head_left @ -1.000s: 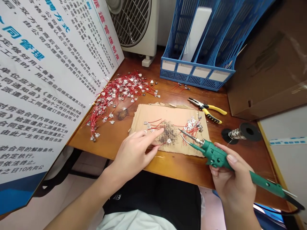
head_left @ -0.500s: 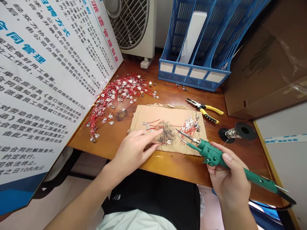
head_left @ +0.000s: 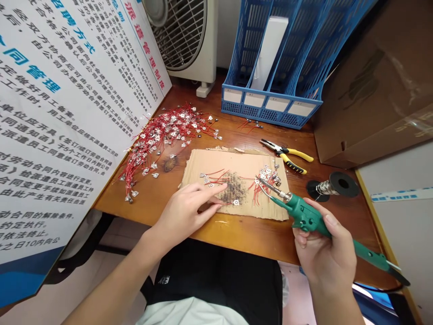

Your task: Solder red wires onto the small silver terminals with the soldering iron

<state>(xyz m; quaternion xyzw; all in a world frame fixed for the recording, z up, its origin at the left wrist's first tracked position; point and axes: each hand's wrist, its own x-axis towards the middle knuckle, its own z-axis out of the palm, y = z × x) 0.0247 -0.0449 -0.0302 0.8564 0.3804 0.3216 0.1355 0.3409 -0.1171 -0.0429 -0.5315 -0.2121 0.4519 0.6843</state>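
Observation:
My left hand rests at the near left of a cardboard sheet. Its index finger points over a scorched patch, and the thumb and other fingers are closed on the red wire of a small white circuit board. My right hand is wrapped round a green soldering iron with a curved solder-feed tube. The iron's tip is over or beside a cluster of small wired boards on the cardboard's right; contact cannot be made out. Several more wired boards lie just beyond my left fingers.
A large heap of red-wired boards covers the table's left. Yellow-handled pliers and a solder spool lie on the right. At the back stand a blue file rack, a fan and a cardboard box.
My right hand has drawn the soldering iron rightward, so its tip has gone from the scorched patch to the board cluster. My left hand stays nearly still with the wire.

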